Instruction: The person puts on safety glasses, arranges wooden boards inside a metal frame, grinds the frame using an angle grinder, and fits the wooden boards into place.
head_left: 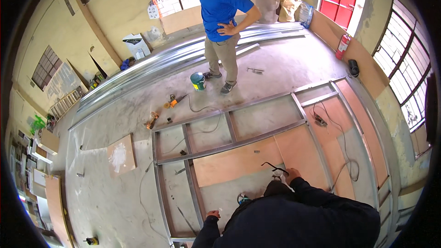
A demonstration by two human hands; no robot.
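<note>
The person's dark sleeves are coming in from the lower edge, filling much of the near view and hiding whatever is lying directly below. The left hand (212, 213) is hanging low, just right of the frame's (158, 165) near left rail, its fingers curled loosely; whether it is pinching anything is too small to tell. The right hand (292, 174) is reaching forward over the plywood (239, 161), closed around a thin black tool (274, 167) whose bent end is sticking out to the left, with something white showing just under the hand. A small teal and black object (243, 198) is lying on the concrete between the two arms, half hidden by the sleeve.

The plywood is lying inside the metal frame, with more sheets filling the bays to the right. A black cable (345, 154) is running across those sheets and looping near the right rail. Another thin cable is crossing the left bays toward an orange grinder (173, 102) beyond the frame, with a second tool (151, 120) lying near it. A loose board (121, 155) is lying left of the frame.

Farther off, a teal bucket (198, 81) is standing beside another person (221, 23) in a blue shirt, who is standing with hands on hips. Long metal channels (151, 66) are lying behind, and a red extinguisher (342, 46) is leaning at the right wall.
</note>
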